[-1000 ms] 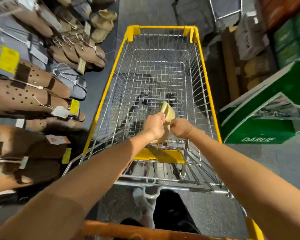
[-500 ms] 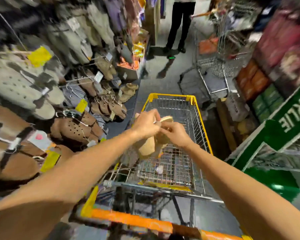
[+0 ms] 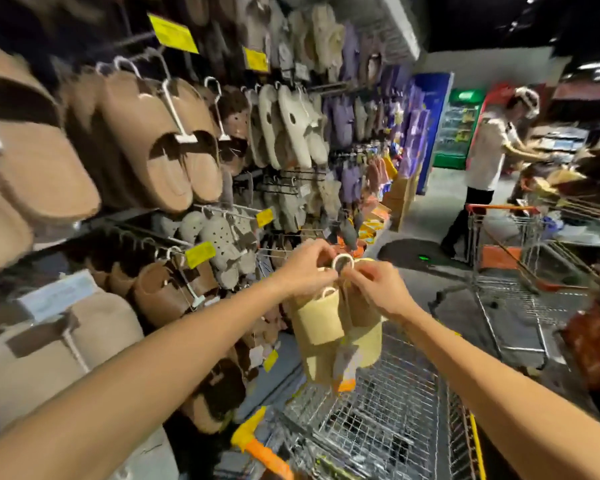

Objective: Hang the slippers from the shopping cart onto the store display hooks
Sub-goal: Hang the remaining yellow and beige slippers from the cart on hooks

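Observation:
A pair of pale yellow slippers (image 3: pixel 326 327) hangs from a white plastic hanger hook (image 3: pixel 343 262), held up over the front of the wire shopping cart (image 3: pixel 388 420). My left hand (image 3: pixel 305 268) pinches the hanger's top from the left. My right hand (image 3: pixel 374 289) pinches it from the right. An orange tag dangles under the pair. The display wall of hooks (image 3: pixel 284 174) with hanging slippers fills the left side, a short way beyond my hands.
Brown and beige slippers (image 3: pixel 160 143) hang close on the left, grey perforated clogs (image 3: pixel 222 244) lower down. A person in a white shirt (image 3: pixel 489 157) stands by another cart (image 3: pixel 520 258) at the right. Goods are stacked at the far right.
Both hands lifted the yellow slippers out of the cart and raised them up. My view swung up and left from the cart basket to the display wall.

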Tool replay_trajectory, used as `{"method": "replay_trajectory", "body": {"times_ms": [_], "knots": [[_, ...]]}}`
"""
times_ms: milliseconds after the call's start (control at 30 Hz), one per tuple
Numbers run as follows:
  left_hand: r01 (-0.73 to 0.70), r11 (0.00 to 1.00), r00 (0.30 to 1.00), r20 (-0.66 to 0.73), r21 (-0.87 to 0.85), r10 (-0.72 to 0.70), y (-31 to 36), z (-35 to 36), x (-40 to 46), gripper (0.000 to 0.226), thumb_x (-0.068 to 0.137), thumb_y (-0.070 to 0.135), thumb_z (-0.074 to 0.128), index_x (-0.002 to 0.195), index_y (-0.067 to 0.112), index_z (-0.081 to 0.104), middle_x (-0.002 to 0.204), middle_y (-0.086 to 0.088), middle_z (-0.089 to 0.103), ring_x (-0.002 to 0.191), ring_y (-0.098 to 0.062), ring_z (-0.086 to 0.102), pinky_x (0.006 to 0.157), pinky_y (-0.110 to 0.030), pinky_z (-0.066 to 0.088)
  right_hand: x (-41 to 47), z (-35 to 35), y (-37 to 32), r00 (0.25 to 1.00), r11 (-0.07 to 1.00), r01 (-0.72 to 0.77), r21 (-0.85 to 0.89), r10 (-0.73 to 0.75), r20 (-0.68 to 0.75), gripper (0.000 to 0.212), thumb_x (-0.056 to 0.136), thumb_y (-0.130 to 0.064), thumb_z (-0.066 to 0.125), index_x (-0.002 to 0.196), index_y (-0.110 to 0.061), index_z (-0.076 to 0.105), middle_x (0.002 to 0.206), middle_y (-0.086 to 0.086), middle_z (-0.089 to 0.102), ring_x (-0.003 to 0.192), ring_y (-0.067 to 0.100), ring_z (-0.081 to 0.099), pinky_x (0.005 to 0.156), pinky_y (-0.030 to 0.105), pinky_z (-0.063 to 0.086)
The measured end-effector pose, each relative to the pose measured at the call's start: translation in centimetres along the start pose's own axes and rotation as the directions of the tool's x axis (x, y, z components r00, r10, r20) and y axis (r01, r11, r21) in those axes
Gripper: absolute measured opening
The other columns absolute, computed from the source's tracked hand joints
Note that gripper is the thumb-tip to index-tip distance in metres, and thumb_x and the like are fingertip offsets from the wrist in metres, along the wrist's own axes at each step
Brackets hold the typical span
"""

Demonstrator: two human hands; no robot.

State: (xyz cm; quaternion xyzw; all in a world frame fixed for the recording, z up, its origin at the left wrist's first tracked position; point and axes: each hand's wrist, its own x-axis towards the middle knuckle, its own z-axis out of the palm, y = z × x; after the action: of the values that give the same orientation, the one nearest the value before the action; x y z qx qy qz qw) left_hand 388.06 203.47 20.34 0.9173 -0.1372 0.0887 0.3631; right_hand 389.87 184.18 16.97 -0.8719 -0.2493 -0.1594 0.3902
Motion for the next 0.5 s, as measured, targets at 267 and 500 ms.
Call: {"method": "replay_trajectory", "body": {"times_ms": [267, 500], "knots": [[0.260, 0.951, 0.890, -0.340, -0.168, -0.303, 0.1, -7.2, -12.1, 0.061, 0.090, 0.056, 0.065, 0.140, 0.030, 0.041, 0.133, 0.002, 0.051, 0.119, -0.019, 0.054, 0.102, -0.038, 0.046, 2.5, -1.8, -11.8, 0.957, 0.955, 0.278, 0.100, -0.284, 0.052, 0.036, 0.099, -0.031, 0.059, 0.071, -0.012, 0.070, 0.059, 0.003, 0.062, 0.056, 0.006, 0.050, 0.058, 0.027, 0.039], [0.243, 0.961, 0.768, -0.580, -0.128, -0.272, 3.1, -13.8, -24.3, 0.049, 0.097, 0.049, 0.059, 0.139, 0.049, 0.035, 0.131, 0.008, 0.042, 0.120, -0.011, 0.046, 0.095, -0.028, 0.037, 1.7, 1.6, -25.1, 0.860, 0.853, 0.472, 0.222, -0.501, 0.097, 0.038, 0.098, -0.033, 0.059, 0.061, -0.024, 0.062, 0.063, -0.007, 0.062, 0.064, 0.008, 0.059, 0.063, 0.029, 0.046]]}}
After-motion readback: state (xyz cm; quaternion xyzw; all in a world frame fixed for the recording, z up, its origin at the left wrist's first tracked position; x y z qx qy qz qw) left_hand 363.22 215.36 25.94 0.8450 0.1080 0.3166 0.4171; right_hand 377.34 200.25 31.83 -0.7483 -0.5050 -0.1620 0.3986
